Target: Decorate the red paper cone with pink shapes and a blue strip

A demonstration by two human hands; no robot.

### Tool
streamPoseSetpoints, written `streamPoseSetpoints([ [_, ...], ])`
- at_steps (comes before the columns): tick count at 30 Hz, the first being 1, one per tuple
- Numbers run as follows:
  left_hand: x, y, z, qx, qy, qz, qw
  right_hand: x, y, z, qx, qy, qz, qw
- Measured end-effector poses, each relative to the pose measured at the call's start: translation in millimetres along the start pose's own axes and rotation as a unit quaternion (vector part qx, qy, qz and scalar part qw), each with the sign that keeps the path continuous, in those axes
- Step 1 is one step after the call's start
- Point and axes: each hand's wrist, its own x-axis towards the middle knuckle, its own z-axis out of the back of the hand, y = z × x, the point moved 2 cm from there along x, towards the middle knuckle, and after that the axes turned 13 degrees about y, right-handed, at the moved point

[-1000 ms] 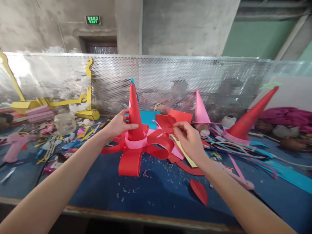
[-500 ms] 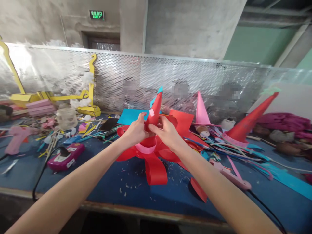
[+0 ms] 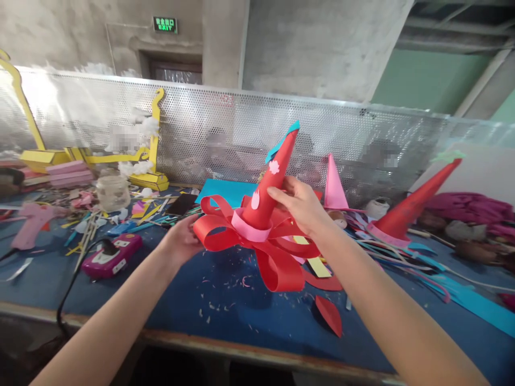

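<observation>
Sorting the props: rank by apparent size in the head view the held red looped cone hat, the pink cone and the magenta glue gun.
1. red looped cone hat, though nearest the camera.
2-3. pink cone and magenta glue gun look alike; unranked.

A single head-worn camera looks forward and slightly down across a blue worktable [image 3: 225, 316], both forearms reaching in from the near edge. The left hand [image 3: 181, 241] and right hand [image 3: 301, 203] sit close to the lens at mid-frame, around a red paper cone [image 3: 267, 187]. The view faces a perforated metal screen [image 3: 201, 128] along the table's far side, with a concrete wall and an exit sign [image 3: 164, 24] beyond. No second view shares the scene
</observation>
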Motion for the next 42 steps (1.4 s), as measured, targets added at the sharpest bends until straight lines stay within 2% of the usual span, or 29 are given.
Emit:
streamPoseSetpoints([
  [2,-2.1,13.4,-11.3,-0.107,0.104,0.067,0.986,-0.8,0.0,-0.5,0.019,0.011,-0.008,1.000],
  [4,-7.0,18.1,-23.5,-0.171,0.150,0.103,0.968,-1.5,-1.8,-0.7,0.024,0.023,-0.009,0.999],
  [9,-16.2,16.7,-36.3,-0.163,0.141,0.136,0.967,-0.4,-9.9,1.2,-0.021,0.034,0.020,0.999],
  [14,-14.4,21.2,-29.6,-0.101,0.179,0.162,0.965,0.6,-15.5,2.7,-0.050,0.050,0.030,0.997],
  [17,-14.4,23.9,-27.1,-0.078,0.200,0.148,0.965,0.4,-18.5,4.3,-0.047,0.054,0.032,0.997],
  [23,-15.9,26.3,-23.9,-0.082,0.165,0.132,0.974,-1.6,-18.7,7.7,-0.049,0.060,0.037,0.996],
  [28,-11.4,10.4,-8.0,-0.076,0.063,0.093,0.991,-5.7,-10.6,13.9,-0.066,0.089,0.045,0.993],
  [31,-5.1,2.0,-2.2,-0.040,0.033,0.069,0.996,-7.5,-7.8,16.5,-0.072,0.115,0.048,0.990],
  [35,-1.0,4.1,-2.7,0.014,0.043,0.068,0.997,-10.0,-8.9,18.4,-0.090,0.146,0.051,0.984],
  [42,-2.8,2.6,-0.2,0.036,0.043,0.069,0.996,-10.6,-12.8,19.5,-0.069,0.166,0.046,0.983],
])
